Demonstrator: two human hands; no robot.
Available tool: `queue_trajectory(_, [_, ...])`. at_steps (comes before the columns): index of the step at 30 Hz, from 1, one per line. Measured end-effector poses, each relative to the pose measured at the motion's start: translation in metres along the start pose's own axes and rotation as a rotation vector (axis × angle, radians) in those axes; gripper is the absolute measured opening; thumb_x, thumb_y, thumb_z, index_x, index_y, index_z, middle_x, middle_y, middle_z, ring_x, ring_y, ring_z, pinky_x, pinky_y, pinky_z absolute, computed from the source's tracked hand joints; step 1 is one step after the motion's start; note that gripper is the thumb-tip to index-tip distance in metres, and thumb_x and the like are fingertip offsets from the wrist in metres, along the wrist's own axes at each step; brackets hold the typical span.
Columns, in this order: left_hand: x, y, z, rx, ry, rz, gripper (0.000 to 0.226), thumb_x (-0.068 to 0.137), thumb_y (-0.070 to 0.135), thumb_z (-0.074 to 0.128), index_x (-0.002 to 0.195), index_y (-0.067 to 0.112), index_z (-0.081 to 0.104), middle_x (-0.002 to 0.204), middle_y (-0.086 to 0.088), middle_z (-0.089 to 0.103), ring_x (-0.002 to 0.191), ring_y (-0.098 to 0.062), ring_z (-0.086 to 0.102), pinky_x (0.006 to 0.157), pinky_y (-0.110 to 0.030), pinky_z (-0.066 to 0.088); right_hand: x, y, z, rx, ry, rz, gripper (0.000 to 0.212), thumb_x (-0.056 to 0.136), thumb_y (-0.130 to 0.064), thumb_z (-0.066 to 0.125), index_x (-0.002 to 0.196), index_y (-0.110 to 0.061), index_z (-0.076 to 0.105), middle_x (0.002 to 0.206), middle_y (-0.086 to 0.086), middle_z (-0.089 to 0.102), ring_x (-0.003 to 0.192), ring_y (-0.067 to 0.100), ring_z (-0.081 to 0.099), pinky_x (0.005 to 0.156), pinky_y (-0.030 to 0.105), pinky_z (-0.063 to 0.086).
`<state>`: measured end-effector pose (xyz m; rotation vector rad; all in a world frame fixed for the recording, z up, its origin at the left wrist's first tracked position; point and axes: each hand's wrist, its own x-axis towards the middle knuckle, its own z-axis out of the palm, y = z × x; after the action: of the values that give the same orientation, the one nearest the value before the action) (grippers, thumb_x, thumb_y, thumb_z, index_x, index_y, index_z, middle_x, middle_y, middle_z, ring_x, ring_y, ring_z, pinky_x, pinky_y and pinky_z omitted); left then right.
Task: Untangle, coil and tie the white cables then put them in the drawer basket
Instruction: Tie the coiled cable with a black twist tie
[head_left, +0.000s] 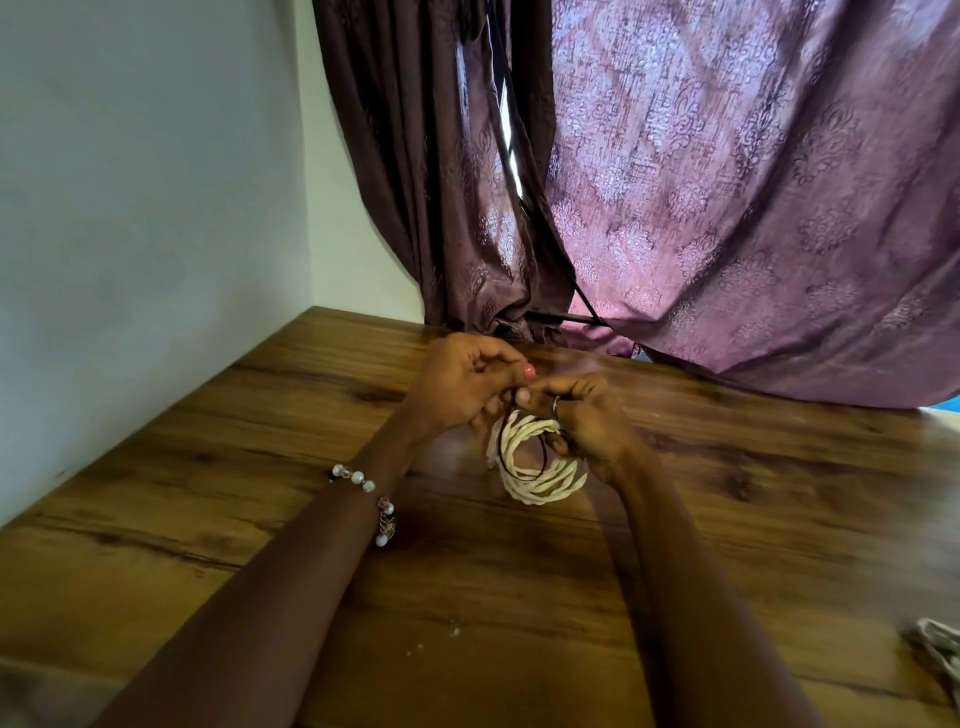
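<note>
A coil of white cable (535, 480) hangs just above the wooden table (260, 467), held up between both hands. A thin dark tie (543, 457) loops around the coil's upper part. My left hand (457, 387) pinches the dark tie at the top of the coil with thumb and fingers. My right hand (582, 415), with a ring on one finger, grips the coil's right side and meets the left fingertips at the tie. The drawer basket is not in view.
A purple patterned curtain (727, 208) hangs over the table's far edge and drapes onto it at the right. White walls close the left corner. A pale bundle (935, 644), partly cut off, lies at the table's right edge.
</note>
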<state>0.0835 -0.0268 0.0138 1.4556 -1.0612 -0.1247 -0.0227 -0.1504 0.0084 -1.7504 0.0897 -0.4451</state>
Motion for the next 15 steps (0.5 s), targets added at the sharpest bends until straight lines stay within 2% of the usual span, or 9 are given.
queue_trajectory(3, [0.001,-0.002,0.001,-0.007,0.215,0.019,0.009,0.087,0.008,0.066,0.089,0.0,0.069,0.043,0.01,0.056,0.034,0.0,0.045,0.035,-0.014,0.036,0.002,0.003,0.0,0.015,-0.047,0.037,0.013,0.089,-0.009,0.062,0.089,-0.006,0.074,0.057,0.001,0.063,0.03,0.004,0.033,0.033,0.012,0.023])
queue_trajectory(5, [0.004,-0.007,-0.003,-0.035,0.394,-0.031,0.01,0.089,0.013,0.065,0.087,0.003,0.068,0.042,0.007,0.052,0.034,-0.004,0.042,0.036,-0.018,0.036,0.003,0.004,-0.002,0.023,-0.08,0.087,0.014,0.088,-0.011,0.062,0.091,-0.004,0.073,0.056,0.003,0.061,0.03,0.005,0.032,0.033,0.011,0.021])
queue_trajectory(7, [0.01,-0.015,-0.011,-0.084,0.576,-0.1,0.01,0.089,0.017,0.065,0.083,0.01,0.067,0.046,0.006,0.052,0.036,-0.008,0.044,0.04,-0.022,0.038,0.002,0.004,-0.004,0.031,-0.133,0.11,0.016,0.09,-0.01,0.059,0.092,-0.001,0.071,0.048,-0.003,0.058,0.028,0.005,0.033,0.035,0.014,0.016])
queue_trajectory(10, [0.016,-0.025,-0.024,-0.125,0.774,-0.177,0.012,0.091,0.019,0.062,0.08,0.013,0.065,0.052,0.001,0.053,0.039,-0.01,0.046,0.044,-0.026,0.041,0.002,0.006,-0.004,0.068,-0.183,0.123,0.018,0.091,-0.008,0.057,0.093,0.004,0.069,0.046,-0.002,0.058,0.026,0.006,0.035,0.036,0.019,0.012])
queue_trajectory(13, [0.014,-0.027,-0.028,-0.206,0.838,-0.241,0.016,0.094,0.019,0.059,0.078,0.013,0.06,0.056,-0.001,0.056,0.039,-0.01,0.05,0.042,-0.025,0.041,0.005,0.01,-0.003,0.088,-0.174,0.13,0.017,0.085,-0.013,0.062,0.082,-0.002,0.074,0.044,0.005,0.052,0.026,0.008,0.033,0.037,0.02,0.011])
queue_trajectory(15, [0.013,-0.026,-0.023,-0.286,0.767,-0.328,0.016,0.096,0.022,0.055,0.085,0.011,0.059,0.062,-0.002,0.063,0.041,-0.01,0.055,0.04,-0.024,0.042,0.005,0.01,-0.002,0.088,-0.138,0.142,0.016,0.084,-0.012,0.063,0.081,0.0,0.073,0.044,0.004,0.054,0.026,0.008,0.032,0.036,0.017,0.015])
